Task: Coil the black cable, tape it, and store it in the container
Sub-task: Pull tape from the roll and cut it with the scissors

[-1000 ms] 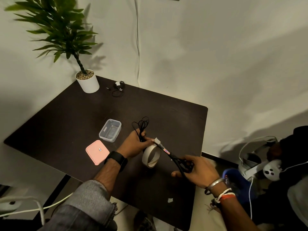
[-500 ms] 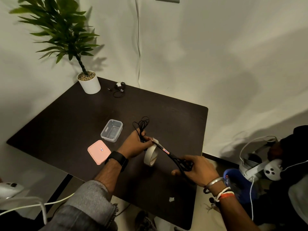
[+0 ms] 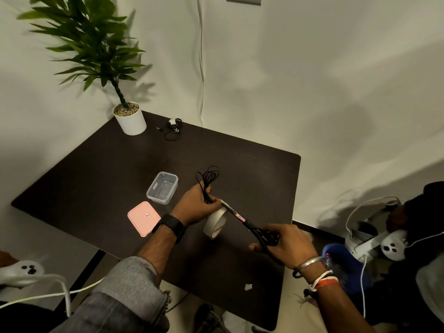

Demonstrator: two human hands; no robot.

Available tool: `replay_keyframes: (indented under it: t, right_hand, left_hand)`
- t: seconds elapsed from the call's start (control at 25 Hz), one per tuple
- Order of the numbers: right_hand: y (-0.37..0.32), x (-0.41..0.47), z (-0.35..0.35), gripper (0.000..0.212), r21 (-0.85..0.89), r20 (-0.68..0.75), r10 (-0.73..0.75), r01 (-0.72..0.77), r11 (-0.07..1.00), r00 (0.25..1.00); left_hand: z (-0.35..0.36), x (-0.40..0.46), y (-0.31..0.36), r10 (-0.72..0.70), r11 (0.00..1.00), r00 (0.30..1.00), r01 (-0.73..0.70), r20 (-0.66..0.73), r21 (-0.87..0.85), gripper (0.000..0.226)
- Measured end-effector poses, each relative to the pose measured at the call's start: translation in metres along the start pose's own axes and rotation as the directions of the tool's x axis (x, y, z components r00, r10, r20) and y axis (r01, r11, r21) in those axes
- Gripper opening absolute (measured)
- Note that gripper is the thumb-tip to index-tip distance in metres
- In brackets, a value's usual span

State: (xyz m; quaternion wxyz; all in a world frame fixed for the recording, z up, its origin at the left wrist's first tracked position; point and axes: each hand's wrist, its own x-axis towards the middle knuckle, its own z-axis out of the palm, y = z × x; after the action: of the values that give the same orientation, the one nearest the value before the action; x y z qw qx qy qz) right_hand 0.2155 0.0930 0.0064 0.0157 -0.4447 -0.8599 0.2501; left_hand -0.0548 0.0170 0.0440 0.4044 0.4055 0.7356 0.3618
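My left hand point(image 3: 195, 205) grips the coiled black cable point(image 3: 208, 177), whose loops stick up beyond the fingers. A roll of pale tape point(image 3: 215, 223) hangs just below that hand, its strip running up to the coil. My right hand point(image 3: 287, 245) holds black scissors point(image 3: 249, 225) by the handles, the blades pointing up-left with their tips at the tape strip beside my left fingers. The clear plastic container point(image 3: 163, 187) stands open on the dark table point(image 3: 96, 179), left of the cable. Its pink lid point(image 3: 143, 218) lies flat nearer me.
A potted plant in a white pot point(image 3: 130, 118) stands at the table's far corner, with a small black cord bundle point(image 3: 173, 131) beside it. A scrap of tape point(image 3: 248, 287) lies near the table's front edge. Another person with a white headset point(image 3: 374, 234) sits at the right.
The tape strip end has folded down against the coil and the scissor tips have closed in on it. Both hands stay in almost the same place.
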Motion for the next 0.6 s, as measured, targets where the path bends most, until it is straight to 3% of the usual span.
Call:
replay_keyframes:
  t: [0.28,0.44,0.6]
  right_hand:
    - [0.002,0.001,0.006,0.088,0.029,-0.008,0.031,-0.031,0.999,0.999]
    - [0.006,0.003,0.007,0.073,0.001,-0.007,0.032,-0.032,0.999,0.999]
    - [0.01,0.005,0.01,0.079,-0.013,-0.04,0.043,-0.044,0.999,0.998]
  left_hand:
    - [-0.002,0.004,0.003,0.022,0.996,1.0,-0.022,0.008,0.083,0.027]
    - [-0.003,0.007,0.003,0.003,0.997,0.999,-0.006,0.038,0.078,0.028]
    - [-0.003,0.011,0.002,0.026,0.996,0.999,-0.03,0.039,0.085,0.029]
